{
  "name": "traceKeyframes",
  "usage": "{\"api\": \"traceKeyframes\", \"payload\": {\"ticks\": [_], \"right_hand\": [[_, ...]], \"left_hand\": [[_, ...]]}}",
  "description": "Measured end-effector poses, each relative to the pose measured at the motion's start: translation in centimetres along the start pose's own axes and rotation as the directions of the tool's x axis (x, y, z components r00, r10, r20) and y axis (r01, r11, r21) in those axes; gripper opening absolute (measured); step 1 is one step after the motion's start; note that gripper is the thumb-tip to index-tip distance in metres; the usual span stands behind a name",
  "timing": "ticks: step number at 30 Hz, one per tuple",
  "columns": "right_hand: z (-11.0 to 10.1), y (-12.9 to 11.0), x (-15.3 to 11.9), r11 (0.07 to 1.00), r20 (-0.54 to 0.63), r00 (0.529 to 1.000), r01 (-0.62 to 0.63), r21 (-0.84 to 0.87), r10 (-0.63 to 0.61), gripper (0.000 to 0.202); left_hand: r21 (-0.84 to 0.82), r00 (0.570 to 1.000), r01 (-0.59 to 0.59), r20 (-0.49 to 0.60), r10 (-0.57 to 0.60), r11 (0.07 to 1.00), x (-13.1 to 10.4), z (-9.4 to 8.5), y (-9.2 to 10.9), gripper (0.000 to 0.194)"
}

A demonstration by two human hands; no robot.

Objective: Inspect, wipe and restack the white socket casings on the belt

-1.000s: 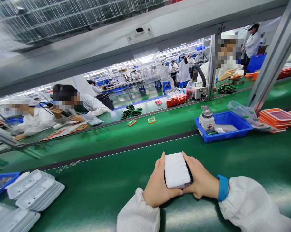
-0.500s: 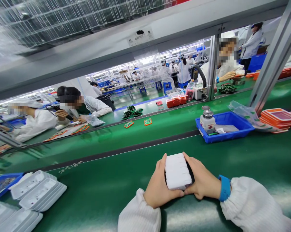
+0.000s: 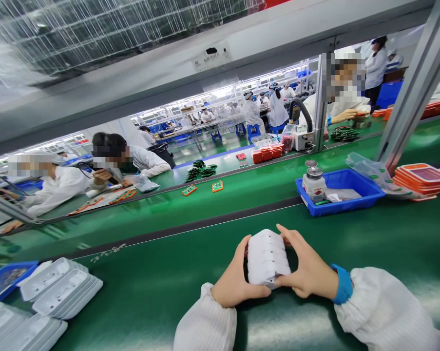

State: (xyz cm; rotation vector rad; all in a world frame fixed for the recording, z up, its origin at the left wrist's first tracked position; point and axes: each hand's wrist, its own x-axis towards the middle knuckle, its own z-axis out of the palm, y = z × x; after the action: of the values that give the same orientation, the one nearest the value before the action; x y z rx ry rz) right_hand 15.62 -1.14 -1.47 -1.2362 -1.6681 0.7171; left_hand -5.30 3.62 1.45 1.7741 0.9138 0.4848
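A small stack of white plastic parts (image 3: pixel 266 258) is between my hands above the green work surface, with seams between the pieces and a ridge facing up. My left hand (image 3: pixel 236 280) grips its left side, thumb along the lower edge and fingertips at the upper left corner. On the other side, my right hand (image 3: pixel 309 270) has its thumb pressed on the lower right corner. The right index finger is raised near the top, with a gap between palm and stack. The fingers behind the stack are hidden.
A blue tray (image 3: pixel 346 207) holding a pump bottle (image 3: pixel 314 183) stands ahead on the right, beside stacked orange frames (image 3: pixel 419 180). White molded trays (image 3: pixel 64 292) lie at left near another blue tray (image 3: pixel 11 282). Beyond, a conveyor (image 3: pixel 249 187) carries orange-edged circuit boards (image 3: pixel 217 186); co-workers (image 3: pixel 113 161) sit across.
The white stack has turned in my hands, from a flat face up to a ridge up. My right hand's grip has loosened and opened wider. The circuit boards on the conveyor have shifted left.
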Motion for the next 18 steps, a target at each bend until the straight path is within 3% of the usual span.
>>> {"api": "traceKeyframes", "payload": {"ticks": [3,6,10,12,18], "right_hand": [[-0.4,-0.4,-0.1,0.989,-0.058,0.989,0.137,0.060,-0.134,0.093],[-0.3,-0.3,-0.2,0.974,0.028,0.976,0.211,0.085,-0.214,0.096],[0.1,1.0,-0.2,0.991,0.203,0.975,0.063,0.116,-0.086,0.127],[0.4,1.8,-0.2,0.996,0.260,0.965,0.010,0.088,-0.032,0.137],[0.9,2.8,-0.2,0.992,0.255,0.964,0.096,-0.076,-0.074,0.149]], "left_hand": [[0.170,0.999,-0.039,-0.018,0.043,0.985,0.3,0.6,-0.4,0.114],[0.283,0.995,-0.083,-0.031,0.096,0.955,0.4,1.4,-0.4,0.115],[0.204,0.978,-0.197,-0.031,0.207,0.959,0.3,1.8,0.3,0.102],[0.146,0.975,-0.222,0.004,0.224,0.964,0.3,1.7,0.4,0.105],[0.030,0.988,-0.152,0.011,0.152,0.988,0.1,1.6,-0.7,0.126]]}}
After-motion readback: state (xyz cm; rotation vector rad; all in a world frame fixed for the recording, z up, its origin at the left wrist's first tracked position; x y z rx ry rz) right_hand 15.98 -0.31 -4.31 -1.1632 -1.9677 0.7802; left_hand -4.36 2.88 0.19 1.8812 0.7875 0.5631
